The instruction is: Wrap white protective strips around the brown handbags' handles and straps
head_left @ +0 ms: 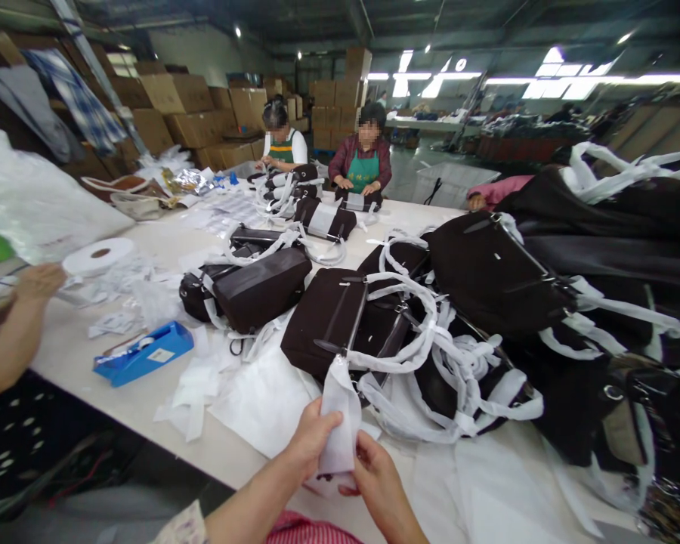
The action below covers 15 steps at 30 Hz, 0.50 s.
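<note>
A strip of white wrapping paper hangs from the near corner of a dark brown handbag. My left hand grips the strip's left edge, thumb on top. On its right edge, my right hand pinches the paper between thumb and curled fingers. Something dark shows at the strip's lower end, too small to make out. The bag's handles are wound in white paper and curve off to the right. Beneath the bag lie white sheets.
A blue tape dispenser and a white roll stand to the left, near another person's arm. Dark bags with wrapped handles pile up at the right. Two co-workers handle bags across the table.
</note>
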Available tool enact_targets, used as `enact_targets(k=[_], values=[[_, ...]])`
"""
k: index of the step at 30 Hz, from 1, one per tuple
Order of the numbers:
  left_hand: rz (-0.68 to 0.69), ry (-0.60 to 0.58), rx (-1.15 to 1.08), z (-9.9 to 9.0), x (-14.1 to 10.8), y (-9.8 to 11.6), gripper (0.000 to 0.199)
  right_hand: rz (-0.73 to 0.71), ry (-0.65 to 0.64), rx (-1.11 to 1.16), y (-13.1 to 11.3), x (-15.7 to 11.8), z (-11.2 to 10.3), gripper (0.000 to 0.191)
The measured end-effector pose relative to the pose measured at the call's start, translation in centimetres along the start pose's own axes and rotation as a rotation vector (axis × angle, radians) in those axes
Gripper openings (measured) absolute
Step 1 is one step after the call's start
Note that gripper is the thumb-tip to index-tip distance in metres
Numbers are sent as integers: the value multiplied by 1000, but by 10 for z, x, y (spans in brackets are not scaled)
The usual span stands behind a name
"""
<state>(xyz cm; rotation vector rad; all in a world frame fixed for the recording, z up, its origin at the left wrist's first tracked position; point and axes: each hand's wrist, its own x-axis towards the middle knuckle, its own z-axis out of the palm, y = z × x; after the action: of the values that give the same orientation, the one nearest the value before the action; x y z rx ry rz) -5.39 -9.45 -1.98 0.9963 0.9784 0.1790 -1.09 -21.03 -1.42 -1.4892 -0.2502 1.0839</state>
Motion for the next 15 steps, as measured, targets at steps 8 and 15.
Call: enact_targets(k=[8, 15], values=[[-92, -206, -157, -7, 4, 7, 37, 98, 113, 253, -5, 1, -9, 40], [-17, -162, -28, -10, 7, 3, 41, -66, 167, 7, 1, 12, -4, 43]])
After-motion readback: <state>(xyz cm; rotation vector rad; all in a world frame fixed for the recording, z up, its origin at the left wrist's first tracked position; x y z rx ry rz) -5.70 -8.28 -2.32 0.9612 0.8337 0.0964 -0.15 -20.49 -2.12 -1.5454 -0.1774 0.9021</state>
